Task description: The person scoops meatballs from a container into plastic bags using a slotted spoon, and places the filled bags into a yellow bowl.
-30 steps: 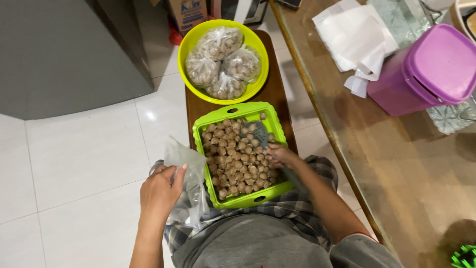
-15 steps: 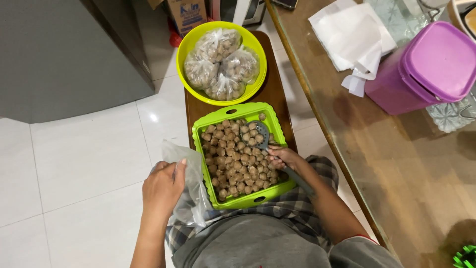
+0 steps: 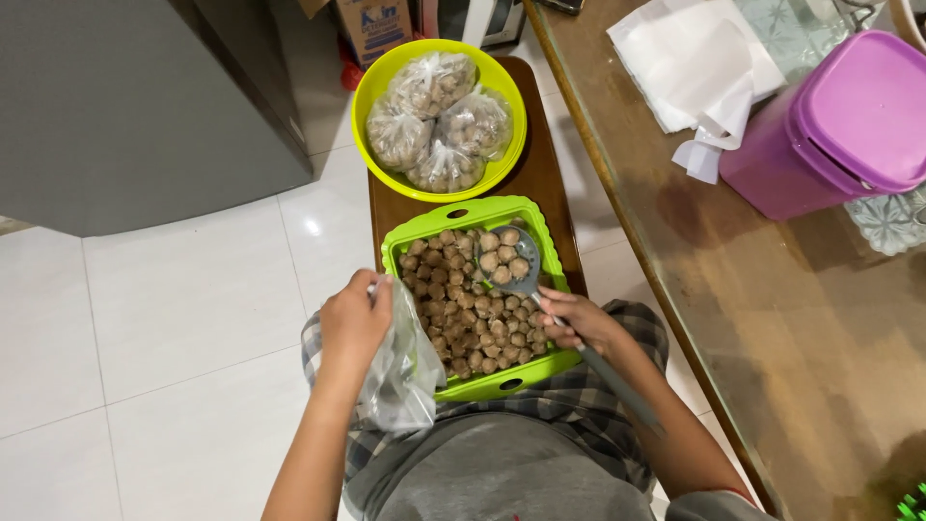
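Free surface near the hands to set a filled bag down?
Wooden table: bare stretch beside the right hand, below the purple container and white cloth. Crowded: the bench is filled by the yellow bowl and green tray.

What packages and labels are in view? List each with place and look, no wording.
Filled bags: three clear tied bags of brown balls, in the yellow-green bowl.
Open bag: clear plastic, held by the left hand, left of the green tray.
Box: brown cardboard with a blue print, on the floor, top edge.
Tub: purple, lidded, on the table.
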